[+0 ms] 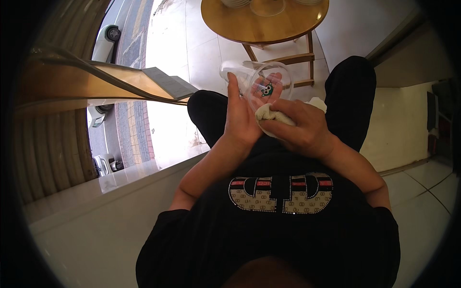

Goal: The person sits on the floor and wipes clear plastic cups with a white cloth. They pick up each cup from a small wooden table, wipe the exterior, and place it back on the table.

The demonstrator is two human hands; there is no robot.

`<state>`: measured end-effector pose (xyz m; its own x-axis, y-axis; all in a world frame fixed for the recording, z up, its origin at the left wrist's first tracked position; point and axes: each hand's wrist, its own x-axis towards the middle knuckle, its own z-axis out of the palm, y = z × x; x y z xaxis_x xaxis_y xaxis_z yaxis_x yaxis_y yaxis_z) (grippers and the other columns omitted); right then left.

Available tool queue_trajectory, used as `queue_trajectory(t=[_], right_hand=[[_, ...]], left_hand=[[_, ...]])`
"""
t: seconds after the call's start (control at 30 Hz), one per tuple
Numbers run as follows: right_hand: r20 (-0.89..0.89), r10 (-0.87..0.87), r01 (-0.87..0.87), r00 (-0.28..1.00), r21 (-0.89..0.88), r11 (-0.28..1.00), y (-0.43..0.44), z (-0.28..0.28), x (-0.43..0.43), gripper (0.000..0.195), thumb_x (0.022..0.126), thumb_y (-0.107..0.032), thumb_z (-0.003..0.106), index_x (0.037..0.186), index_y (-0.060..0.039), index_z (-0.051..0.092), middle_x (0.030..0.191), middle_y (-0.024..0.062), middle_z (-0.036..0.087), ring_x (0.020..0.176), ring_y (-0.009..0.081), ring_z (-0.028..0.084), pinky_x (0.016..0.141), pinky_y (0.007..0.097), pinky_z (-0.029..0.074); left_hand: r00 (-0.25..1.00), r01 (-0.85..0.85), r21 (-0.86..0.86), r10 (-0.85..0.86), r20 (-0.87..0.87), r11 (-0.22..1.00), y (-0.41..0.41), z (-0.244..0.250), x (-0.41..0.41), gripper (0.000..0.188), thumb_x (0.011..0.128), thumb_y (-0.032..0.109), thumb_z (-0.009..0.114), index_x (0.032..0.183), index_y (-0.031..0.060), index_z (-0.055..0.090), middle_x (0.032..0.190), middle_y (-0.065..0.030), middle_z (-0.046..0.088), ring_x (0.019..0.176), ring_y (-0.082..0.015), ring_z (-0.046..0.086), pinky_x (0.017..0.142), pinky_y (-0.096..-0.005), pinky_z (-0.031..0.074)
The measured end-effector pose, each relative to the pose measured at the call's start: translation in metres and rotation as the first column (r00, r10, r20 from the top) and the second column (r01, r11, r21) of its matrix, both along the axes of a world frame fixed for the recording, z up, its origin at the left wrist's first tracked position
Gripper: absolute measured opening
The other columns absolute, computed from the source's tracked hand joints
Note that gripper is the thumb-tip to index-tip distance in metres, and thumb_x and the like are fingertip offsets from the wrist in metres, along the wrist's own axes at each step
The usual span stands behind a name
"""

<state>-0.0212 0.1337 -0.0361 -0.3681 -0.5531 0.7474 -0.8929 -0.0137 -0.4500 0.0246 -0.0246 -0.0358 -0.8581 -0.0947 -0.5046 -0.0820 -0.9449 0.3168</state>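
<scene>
A clear plastic cup [239, 70] with a small green and white printed figure lies on its side in my left hand [243, 115]. My left thumb presses its near side, and the other fingers show through the clear plastic from behind. Its round open rim faces right. My right hand [304, 126] pinches a bunched cream cloth [275, 117] between thumb and fingers, right at the lower edge of the cup's rim. A pale end of the cloth sticks out beyond the right knuckles. Both hands are above my lap, between my knees.
Ahead stands a round wooden table [266, 27] with stacked clear plastic lids or cups [236, 3] at its far edge. To the left are a glossy ledge [119, 180], a wooden surface with a grey booklet [169, 82], and a street with parked cars. A pale wall [396, 126] is at right.
</scene>
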Motion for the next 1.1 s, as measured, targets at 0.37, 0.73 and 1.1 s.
queue_trajectory(t=[0.37, 0.73, 1.1], right_hand=[[0.15, 0.009, -0.019, 0.989, 0.062, 0.998, 0.024, 0.002, -0.023, 0.032, 0.063, -0.005, 0.074, 0.093, -0.0139, 0.07, 0.107, 0.0075, 0.063, 0.088, 0.0261, 0.067, 0.069, 0.033, 0.055], [0.204, -0.103, 0.106, 0.974, -0.005, 0.994, 0.023, 0.011, -0.05, 0.04, 0.064, -0.003, 0.076, 0.102, -0.012, 0.065, 0.112, 0.0127, 0.062, 0.094, 0.0304, 0.066, 0.074, 0.0352, 0.055], [0.328, -0.372, 0.325, 0.868, 0.19, 0.926, 0.045, -0.08, -0.066, 0.037, 0.07, -0.001, 0.072, 0.103, -0.0127, 0.063, 0.11, 0.0118, 0.061, 0.092, 0.033, 0.066, 0.074, 0.0367, 0.055]], left_hand=[[0.997, 0.009, 0.049, -0.005, -0.081, 0.999, -0.002, 0.003, 0.0, 0.076, 0.092, 0.063, 0.052, 0.124, -0.005, 0.04, 0.125, -0.0232, 0.052, 0.118, -0.0311, 0.055, 0.106, -0.0428, 0.046], [0.987, 0.156, 0.015, -0.155, -0.031, 0.988, -0.002, -0.014, 0.008, 0.073, 0.096, 0.059, 0.047, 0.13, -0.0058, 0.041, 0.119, -0.0189, 0.056, 0.109, -0.0285, 0.059, 0.1, -0.0407, 0.051], [0.93, -0.364, -0.735, 0.18, -0.32, 0.572, -0.086, 0.073, -0.003, 0.067, 0.097, 0.051, 0.054, 0.137, 0.0007, 0.035, 0.13, -0.0223, 0.05, 0.124, -0.0307, 0.05, 0.108, -0.0427, 0.039]])
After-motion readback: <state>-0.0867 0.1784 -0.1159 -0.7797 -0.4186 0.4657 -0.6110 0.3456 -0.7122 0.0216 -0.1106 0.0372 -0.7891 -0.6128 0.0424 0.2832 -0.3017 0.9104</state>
